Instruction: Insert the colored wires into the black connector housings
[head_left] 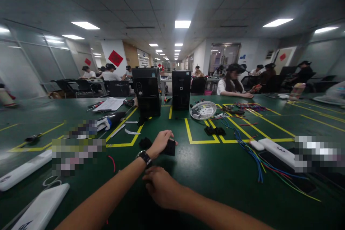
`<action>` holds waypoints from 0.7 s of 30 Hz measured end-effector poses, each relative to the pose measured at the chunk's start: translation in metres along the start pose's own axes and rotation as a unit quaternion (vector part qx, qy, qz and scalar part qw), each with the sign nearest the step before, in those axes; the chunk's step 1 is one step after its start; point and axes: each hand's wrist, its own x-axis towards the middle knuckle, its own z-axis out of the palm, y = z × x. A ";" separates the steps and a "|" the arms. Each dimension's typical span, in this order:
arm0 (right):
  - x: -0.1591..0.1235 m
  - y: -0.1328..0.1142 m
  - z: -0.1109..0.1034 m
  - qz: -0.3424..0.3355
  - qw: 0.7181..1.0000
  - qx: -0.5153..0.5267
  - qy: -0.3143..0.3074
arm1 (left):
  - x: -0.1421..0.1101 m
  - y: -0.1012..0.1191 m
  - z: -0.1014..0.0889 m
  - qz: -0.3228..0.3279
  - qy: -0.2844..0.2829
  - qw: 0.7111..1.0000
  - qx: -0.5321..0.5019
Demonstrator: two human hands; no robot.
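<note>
My left hand, with a dark watch on its wrist, reaches forward over the green table and closes on a small black block. A second small black piece lies just to the left of that hand. My right hand rests nearer to me, palm down on the table, fingers curled, with nothing visible in it. Two black computer towers stand upright further back.
A white round fan grille and two black parts lie inside yellow tape squares. Blue, red and yellow wires trail at the right beside a white power strip. White flat pieces lie at the left. Several people sit at far tables.
</note>
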 end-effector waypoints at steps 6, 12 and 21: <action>-0.053 0.030 -0.049 0.042 0.986 -0.120 0.110 | 0.018 -0.027 0.022 0.053 -0.028 0.996 0.061; -0.019 0.070 -0.062 0.055 0.959 -0.196 0.199 | 0.019 -0.020 0.005 0.125 0.025 0.986 0.108; 0.039 0.093 -0.049 0.056 0.970 -0.174 0.159 | -0.019 -0.031 -0.125 0.077 -0.018 0.926 0.368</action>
